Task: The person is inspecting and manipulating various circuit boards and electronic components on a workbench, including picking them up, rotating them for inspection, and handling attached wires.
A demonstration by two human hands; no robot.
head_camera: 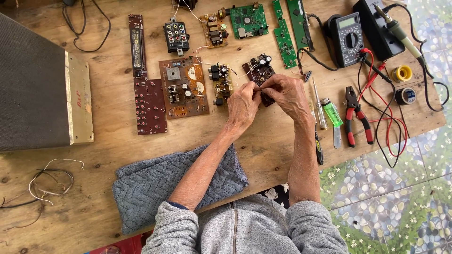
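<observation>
Pinching: my left hand (242, 104) and right hand (288, 95) meet fingertip to fingertip on something tiny over the small dark brown circuit board with black capacitors (260, 69); what it is I cannot tell | board lies mid-bench on the bare wooden table (108, 150), beside a yellow-brown board (221, 83) | red-handled pliers (354, 115) and grey multimeter (347, 37) lie untouched; work looks mid-way.

I see a bare wooden table (108, 155) carrying brown circuit boards (183, 87), green boards (248, 19), a multimeter (347, 37), red-handled pliers (355, 115), a green lighter (333, 113), a soldering iron (398, 30), a grey towel (150, 183) and a dark speaker box (35, 89). Loose wires (49, 181) lie at its left edge, possibly offcuts.
</observation>
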